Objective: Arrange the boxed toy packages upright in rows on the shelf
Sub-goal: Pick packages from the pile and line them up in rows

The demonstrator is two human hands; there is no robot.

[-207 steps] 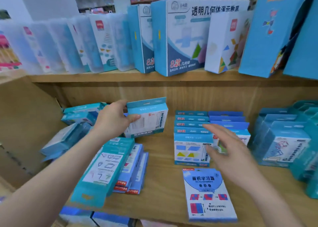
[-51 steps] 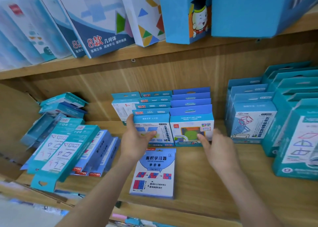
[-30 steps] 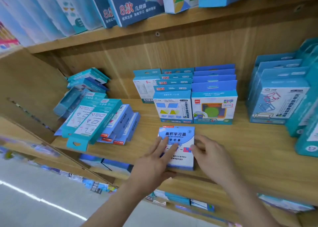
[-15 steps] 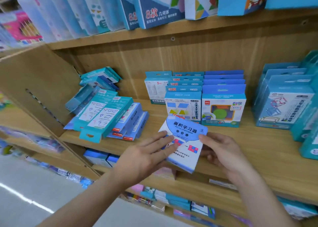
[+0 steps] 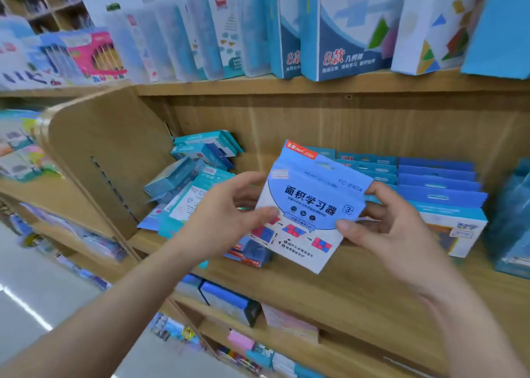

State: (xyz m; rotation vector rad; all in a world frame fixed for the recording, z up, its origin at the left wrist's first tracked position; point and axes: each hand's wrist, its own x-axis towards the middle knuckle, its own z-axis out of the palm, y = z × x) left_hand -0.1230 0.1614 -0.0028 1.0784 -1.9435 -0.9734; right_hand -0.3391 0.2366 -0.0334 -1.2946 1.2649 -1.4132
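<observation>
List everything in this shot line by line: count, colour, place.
held package: one, white and light blue with a red corner tag, raised above the shelf at centre, tilted
upright rows: two side by side, teal tops and darker blue tops, behind the held package
loose heap: several boxes, teal, tumbled at the shelf's left end
flat stack: count hidden, blue, lying below the held package
right-hand boxes: several, teal, blurred, at the right edge
large boxes: several, blue and white, on the upper shelf
shelf: one, wood
side panel: one, wood, at the left
left hand: grips the package's left edge
right hand: grips its right edge
</observation>
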